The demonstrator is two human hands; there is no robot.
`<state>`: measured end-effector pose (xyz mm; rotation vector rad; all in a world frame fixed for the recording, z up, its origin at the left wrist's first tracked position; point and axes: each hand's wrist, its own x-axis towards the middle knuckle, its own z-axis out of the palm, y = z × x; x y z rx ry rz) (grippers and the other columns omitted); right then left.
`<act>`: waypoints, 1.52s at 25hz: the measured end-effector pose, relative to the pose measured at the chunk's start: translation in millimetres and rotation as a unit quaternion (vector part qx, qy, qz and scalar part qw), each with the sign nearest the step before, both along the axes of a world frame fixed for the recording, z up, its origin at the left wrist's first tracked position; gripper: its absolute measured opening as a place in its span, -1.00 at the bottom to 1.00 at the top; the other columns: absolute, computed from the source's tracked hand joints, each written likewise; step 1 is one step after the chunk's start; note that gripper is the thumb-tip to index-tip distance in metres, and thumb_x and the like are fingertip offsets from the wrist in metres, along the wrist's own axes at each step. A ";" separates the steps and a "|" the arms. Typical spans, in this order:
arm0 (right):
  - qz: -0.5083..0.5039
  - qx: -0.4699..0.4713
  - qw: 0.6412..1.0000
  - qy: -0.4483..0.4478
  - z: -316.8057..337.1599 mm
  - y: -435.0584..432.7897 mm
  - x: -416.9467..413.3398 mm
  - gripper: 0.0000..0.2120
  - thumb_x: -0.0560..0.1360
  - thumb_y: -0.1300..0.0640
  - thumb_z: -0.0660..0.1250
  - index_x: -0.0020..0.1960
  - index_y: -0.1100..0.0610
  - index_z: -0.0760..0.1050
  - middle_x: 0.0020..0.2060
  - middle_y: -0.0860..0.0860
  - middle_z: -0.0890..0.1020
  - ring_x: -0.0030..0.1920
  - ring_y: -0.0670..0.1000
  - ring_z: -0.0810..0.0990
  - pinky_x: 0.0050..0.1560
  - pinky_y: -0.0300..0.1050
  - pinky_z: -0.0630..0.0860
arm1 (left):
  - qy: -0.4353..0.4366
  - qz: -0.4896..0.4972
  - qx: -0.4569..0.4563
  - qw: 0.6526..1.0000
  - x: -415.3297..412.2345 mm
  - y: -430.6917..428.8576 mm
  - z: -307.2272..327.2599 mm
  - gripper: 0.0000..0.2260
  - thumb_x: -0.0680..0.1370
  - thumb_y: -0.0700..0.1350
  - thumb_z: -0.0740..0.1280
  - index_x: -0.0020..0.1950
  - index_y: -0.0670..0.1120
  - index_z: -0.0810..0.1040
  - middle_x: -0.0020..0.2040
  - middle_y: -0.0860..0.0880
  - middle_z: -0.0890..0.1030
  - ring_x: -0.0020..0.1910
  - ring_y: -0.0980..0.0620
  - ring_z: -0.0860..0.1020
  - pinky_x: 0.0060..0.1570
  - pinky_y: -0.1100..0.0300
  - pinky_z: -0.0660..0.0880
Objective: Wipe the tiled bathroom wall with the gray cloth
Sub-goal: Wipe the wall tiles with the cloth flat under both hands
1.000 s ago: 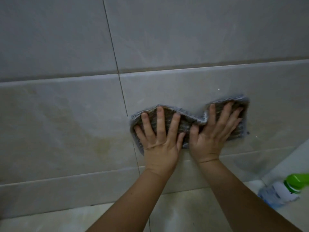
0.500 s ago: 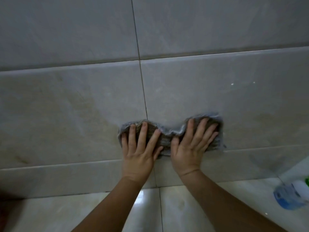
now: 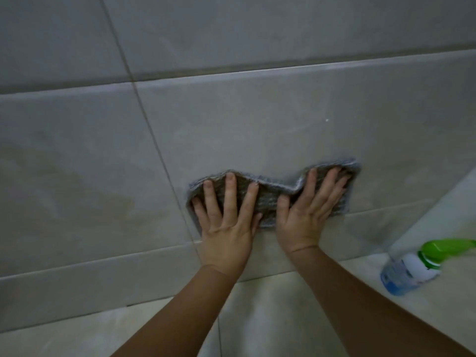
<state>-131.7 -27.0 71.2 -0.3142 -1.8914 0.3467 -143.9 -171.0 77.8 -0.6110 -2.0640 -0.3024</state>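
Note:
The gray cloth (image 3: 268, 199) lies spread flat against the pale tiled wall (image 3: 257, 119), low down and just right of a vertical grout line. My left hand (image 3: 226, 228) presses the cloth's left half with fingers splayed. My right hand (image 3: 304, 220) presses the right half the same way, fingers angled up to the right. Both palms pin the cloth to the tile. Its upper edge bunches into a dip between the two hands. A brownish stain marks the tile to the left.
A clear spray bottle (image 3: 412, 266) with a green trigger head lies on the floor at the right, near the corner with a side wall (image 3: 443, 210). Pale floor tiles (image 3: 270, 318) run under my forearms, below a narrow skirting strip.
The cloth and both hands slid right, off the vertical grout line they straddled half a second ago. The spray bottle shows more fully at the right.

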 end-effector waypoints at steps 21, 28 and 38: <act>-0.046 -0.244 0.968 -0.029 1.3 135.6 29.1 -0.39 0.60 -0.06 -0.03 0.54 0.23 -0.04 0.53 0.27 -0.01 0.54 0.29 -0.07 0.54 0.14 -0.13 | -0.064 -0.064 -0.108 0.990 48.0 147.8 -11.7 -0.28 0.45 -0.12 0.34 0.58 -0.02 0.16 0.62 -0.09 -0.19 0.53 -0.29 -0.04 0.47 -0.25 -0.18; -0.065 -0.223 0.973 0.018 80.1 219.0 25.5 -0.37 0.58 -0.07 -0.11 0.56 0.21 -0.03 0.55 0.23 -0.04 0.55 0.24 -0.12 0.52 0.07 -0.22 | -0.027 -0.103 -0.060 0.992 43.3 232.0 69.2 -0.38 0.57 -0.07 0.25 0.61 -0.03 0.12 0.60 -0.08 -0.06 0.56 -0.19 -0.28 0.45 -0.14 -0.38; -0.053 -0.302 0.952 -0.020 10.4 220.2 39.9 -0.41 0.53 -0.15 -0.20 0.51 0.00 -0.16 0.57 0.14 -0.12 0.56 0.07 -0.18 0.54 0.01 -0.24 | -0.051 -0.120 -0.169 0.977 45.4 225.9 -11.3 -0.34 0.48 -0.09 0.24 0.59 -0.04 0.17 0.59 -0.04 0.07 0.55 -0.07 -0.09 0.45 -0.05 -0.17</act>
